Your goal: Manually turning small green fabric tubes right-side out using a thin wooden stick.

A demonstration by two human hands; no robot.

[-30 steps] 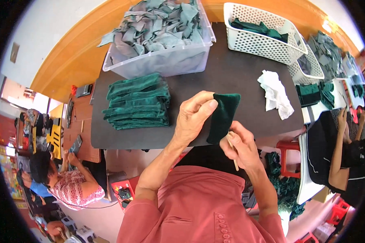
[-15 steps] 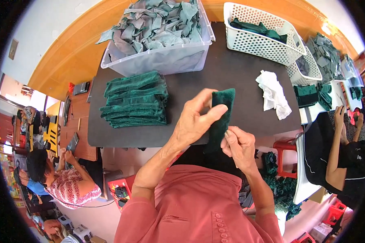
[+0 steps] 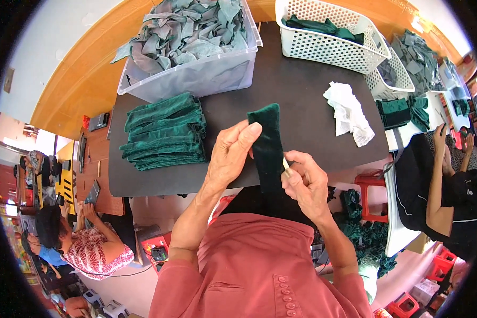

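Note:
Above the front edge of the dark table (image 3: 297, 106), my left hand (image 3: 230, 151) pinches a dark green velvet strip (image 3: 267, 138) along its left side, thumb on top. The strip hangs lengthwise, its lower end below the table edge. My right hand (image 3: 308, 185) is closed round a thin, pale stick (image 3: 286, 165), whose tip points up beside the strip's right edge. Most of the stick is hidden in my fingers. To the left of my hands lies a stack of folded green velvet pieces (image 3: 167, 132).
A clear plastic bin (image 3: 196, 79) of grey-green scraps stands behind the stack. White perforated baskets (image 3: 328, 50) are at back right, with a crumpled white cloth (image 3: 350, 114) nearer. A red stool (image 3: 371, 199) stands right of the table. People work at both sides.
My hands and the strip appear slightly further left, and the whole scene has shifted a little. More of the strip's face is uncovered, and the pale stick now shows in my right hand.

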